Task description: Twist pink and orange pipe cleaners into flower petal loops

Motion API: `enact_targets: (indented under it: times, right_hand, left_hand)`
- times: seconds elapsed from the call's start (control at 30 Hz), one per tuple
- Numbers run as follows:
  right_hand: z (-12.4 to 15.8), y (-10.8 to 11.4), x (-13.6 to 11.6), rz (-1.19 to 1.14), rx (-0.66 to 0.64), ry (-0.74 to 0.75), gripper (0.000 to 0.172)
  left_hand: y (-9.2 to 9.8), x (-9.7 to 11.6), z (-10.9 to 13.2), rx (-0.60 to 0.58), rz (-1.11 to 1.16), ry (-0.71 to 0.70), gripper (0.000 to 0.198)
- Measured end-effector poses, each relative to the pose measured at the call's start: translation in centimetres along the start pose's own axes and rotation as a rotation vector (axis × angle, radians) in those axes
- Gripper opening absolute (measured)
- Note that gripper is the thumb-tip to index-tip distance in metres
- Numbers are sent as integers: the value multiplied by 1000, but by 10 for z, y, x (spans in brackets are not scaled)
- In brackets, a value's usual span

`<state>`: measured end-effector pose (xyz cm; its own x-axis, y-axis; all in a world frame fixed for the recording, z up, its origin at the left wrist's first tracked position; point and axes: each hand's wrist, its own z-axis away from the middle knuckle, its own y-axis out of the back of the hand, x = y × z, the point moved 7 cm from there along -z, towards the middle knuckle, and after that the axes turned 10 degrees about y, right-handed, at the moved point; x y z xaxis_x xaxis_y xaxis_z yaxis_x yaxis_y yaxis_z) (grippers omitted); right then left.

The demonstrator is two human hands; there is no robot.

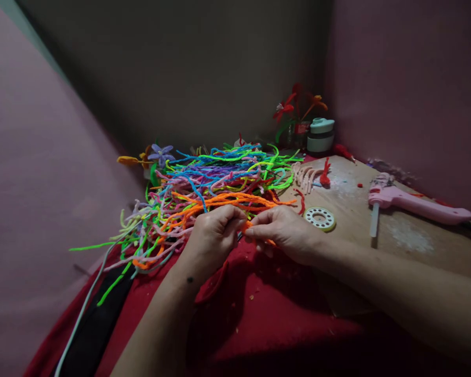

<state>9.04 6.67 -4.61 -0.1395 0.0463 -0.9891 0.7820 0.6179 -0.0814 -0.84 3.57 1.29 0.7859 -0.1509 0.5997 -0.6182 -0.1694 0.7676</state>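
Note:
Between my two hands is an orange pipe cleaner, bent into a small piece mostly covered by my fingers. My left hand pinches it from the left, thumb and forefinger pressed together. From the right, my right hand grips it between thumb and fingertips, and a bit of orange shows below those fingers. Just beyond my hands lies a big heap of pipe cleaners in blue, purple, pink, green and yellow. Longer orange pipe cleaners rest on its near side.
A pink glue gun with a glue stick lies on the brown board at right. Nearer stands a roll of tape. Behind are a lidded container and red pipe-cleaner flowers. A white cable crosses the red cloth at left.

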Motion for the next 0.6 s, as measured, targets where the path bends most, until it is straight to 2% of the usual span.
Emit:
enact_targets:
  times: [0.1,0.17,0.3,0.6]
  right_hand:
    - [0,0,2,39,-12,-9,17]
    - [0,1,3,67,-12,-15,17]
    - [0,0,-1,43,-42,28,19]
    - [-3,-1,5,-128,-72,-12,15]
  left_hand:
    - [-1,7,1,36,-171,-109,13]
    - [-2,9,2,48,-217,-133,12]
    - [1,10,2,36,-184,-126,13]
    - [-1,12,3,26,-125,-87,14]
